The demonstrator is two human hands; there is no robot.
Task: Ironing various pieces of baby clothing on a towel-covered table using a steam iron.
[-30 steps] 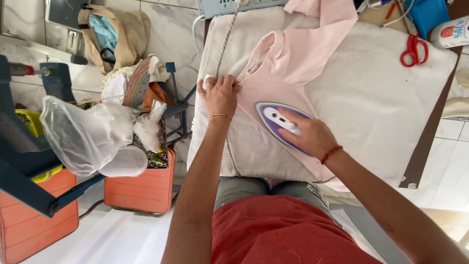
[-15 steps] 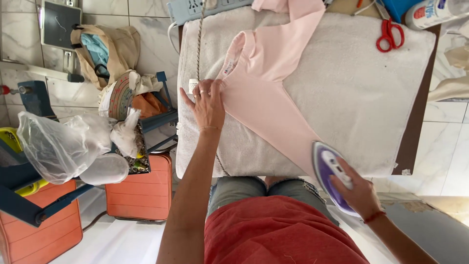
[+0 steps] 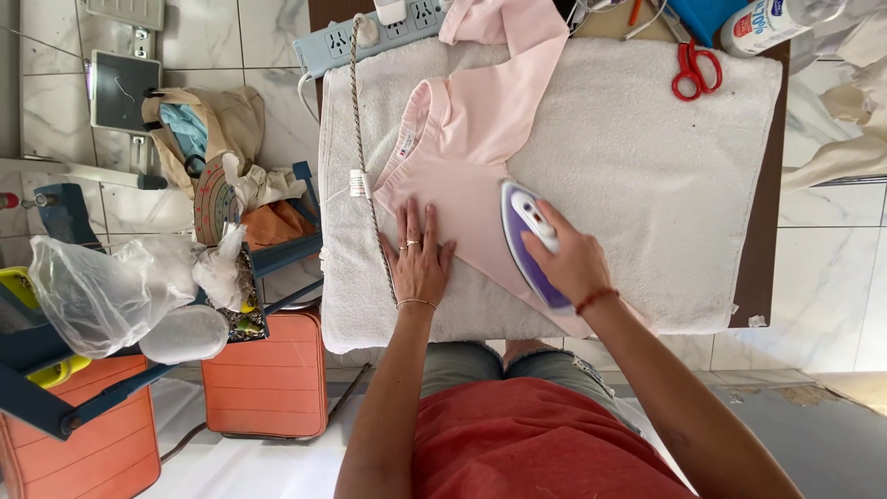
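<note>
White towelling [image 3: 637, 185] covers the work table across the centre and upper right of the frame, serving as a padded ironing surface, and a pale pink garment [image 3: 480, 157] lies spread on it from the top centre down toward the lower middle. At the lower centre a person in a red top leans over the table, right hand [image 3: 575, 263] closed around the handle of a purple and white iron [image 3: 522, 236] whose soleplate rests on the pink cloth, while the left hand [image 3: 418, 254], fingers spread and palm flat, presses the fabric just left of the iron. Good practice at this stage appears to be keeping that flat hand drawing the cloth taut and staying clear of the hot plate, with the iron gliding along the fabric rather than resting in one spot, and away from the braided cord [image 3: 362, 139] that runs down the left edge of the towel from a grey power strip [image 3: 370, 37] at the top. Orange plastic crates [image 3: 268, 374] and a bulging clear plastic bag [image 3: 97, 286] crowd the lower left, a tan bag [image 3: 217, 125] slumps at upper left, and red-handled scissors [image 3: 691, 69] lie on the towel near the upper right beside a white bottle [image 3: 762, 23].
</note>
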